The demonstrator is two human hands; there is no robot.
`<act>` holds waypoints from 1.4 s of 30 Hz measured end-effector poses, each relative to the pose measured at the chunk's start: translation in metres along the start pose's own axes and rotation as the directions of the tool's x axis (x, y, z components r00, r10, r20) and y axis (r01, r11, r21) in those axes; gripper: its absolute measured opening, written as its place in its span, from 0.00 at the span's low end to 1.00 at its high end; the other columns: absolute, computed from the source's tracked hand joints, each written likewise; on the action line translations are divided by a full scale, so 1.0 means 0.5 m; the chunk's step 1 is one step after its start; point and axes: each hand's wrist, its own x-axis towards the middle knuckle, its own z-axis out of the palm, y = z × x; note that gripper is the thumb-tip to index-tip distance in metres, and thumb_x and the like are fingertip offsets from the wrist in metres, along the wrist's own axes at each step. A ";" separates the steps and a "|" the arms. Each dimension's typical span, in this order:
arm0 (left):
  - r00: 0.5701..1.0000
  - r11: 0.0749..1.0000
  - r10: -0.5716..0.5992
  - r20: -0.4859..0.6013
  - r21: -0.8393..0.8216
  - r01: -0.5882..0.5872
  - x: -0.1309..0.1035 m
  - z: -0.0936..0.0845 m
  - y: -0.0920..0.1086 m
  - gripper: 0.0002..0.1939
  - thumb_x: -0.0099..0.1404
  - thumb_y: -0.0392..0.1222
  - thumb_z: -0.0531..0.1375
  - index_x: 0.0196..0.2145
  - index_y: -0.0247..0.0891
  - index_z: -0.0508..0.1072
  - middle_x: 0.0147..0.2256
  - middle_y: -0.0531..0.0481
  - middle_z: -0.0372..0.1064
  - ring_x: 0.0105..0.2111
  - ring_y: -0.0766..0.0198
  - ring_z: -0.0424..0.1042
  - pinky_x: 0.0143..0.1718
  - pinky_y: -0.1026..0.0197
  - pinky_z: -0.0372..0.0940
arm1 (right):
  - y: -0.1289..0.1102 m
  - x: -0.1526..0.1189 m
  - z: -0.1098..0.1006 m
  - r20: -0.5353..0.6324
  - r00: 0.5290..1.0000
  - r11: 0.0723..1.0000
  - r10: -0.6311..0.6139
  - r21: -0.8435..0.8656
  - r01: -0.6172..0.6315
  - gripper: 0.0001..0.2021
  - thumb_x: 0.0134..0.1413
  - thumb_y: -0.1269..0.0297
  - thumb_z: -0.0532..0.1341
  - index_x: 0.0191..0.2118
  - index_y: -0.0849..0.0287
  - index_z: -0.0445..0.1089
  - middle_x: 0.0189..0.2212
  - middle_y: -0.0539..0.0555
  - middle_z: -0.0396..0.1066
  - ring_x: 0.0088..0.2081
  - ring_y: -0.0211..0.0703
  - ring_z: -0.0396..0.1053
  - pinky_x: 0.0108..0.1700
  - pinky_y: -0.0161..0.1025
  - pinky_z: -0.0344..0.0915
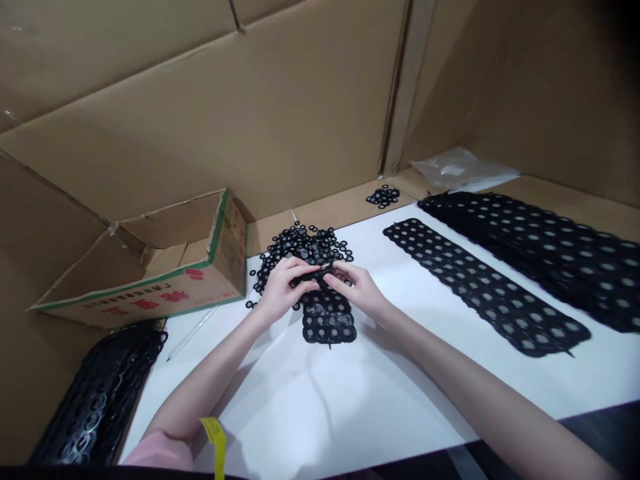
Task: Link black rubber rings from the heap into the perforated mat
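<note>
Both hands meet at the upper end of a short black sheet with rows of round holes point(329, 321), which lies on the white tabletop. My left hand point(286, 285) pinches the left side of that end between thumb and fingers. On the right side, my right hand point(361, 287) grips it the same way. Fingers partly hide the dark edge between them, so I cannot make out single pieces there. Just beyond the hands spreads a heap of small black rings point(300, 245), some loose around its rim.
An open cardboard box point(150, 300) stands at the left, with stacked black sheets point(95, 400) below it. A long perforated strip point(480, 283) and a larger pile of strips point(550, 247) lie right. A small ring pile point(383, 196) and clear plastic point(460, 167) sit near the cardboard walls.
</note>
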 end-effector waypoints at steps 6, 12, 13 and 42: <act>0.996 0.988 0.074 -0.047 0.142 -0.067 -0.028 -0.013 0.013 0.19 0.60 0.45 0.61 0.49 0.42 0.71 0.43 0.45 0.68 0.44 0.57 0.64 0.47 0.55 0.58 | 0.007 -0.004 0.008 -0.053 0.998 0.997 0.032 -0.062 -0.035 0.14 0.50 0.52 0.60 0.29 0.60 0.67 0.23 0.50 0.67 0.27 0.38 0.62 0.29 0.35 0.61; 0.991 0.972 -0.125 -0.048 0.192 0.132 -0.116 -0.124 -0.008 0.14 0.64 0.48 0.55 0.30 0.37 0.74 0.29 0.48 0.70 0.30 0.64 0.68 0.32 0.65 0.60 | 0.013 -0.005 0.006 -0.015 0.996 0.996 0.088 -0.026 -0.088 0.17 0.46 0.50 0.62 0.24 0.61 0.65 0.22 0.49 0.65 0.26 0.38 0.62 0.28 0.35 0.59; 0.979 0.948 -0.204 -0.024 0.246 0.203 -0.137 -0.148 -0.020 0.15 0.64 0.49 0.55 0.29 0.37 0.74 0.28 0.48 0.71 0.29 0.64 0.68 0.30 0.66 0.59 | 0.012 -0.006 0.006 -0.009 0.995 0.995 0.096 -0.020 -0.096 0.17 0.45 0.50 0.63 0.24 0.61 0.65 0.22 0.49 0.65 0.26 0.38 0.62 0.28 0.35 0.59; 0.829 0.896 -0.422 -0.367 -0.028 0.444 -0.266 -0.211 -0.038 0.13 0.60 0.50 0.57 0.31 0.35 0.70 0.23 0.53 0.63 0.22 0.69 0.58 0.24 0.67 0.54 | 0.029 -0.015 0.016 0.026 0.997 0.998 0.069 0.008 -0.069 0.18 0.44 0.49 0.64 0.23 0.61 0.64 0.22 0.49 0.65 0.26 0.39 0.62 0.28 0.35 0.58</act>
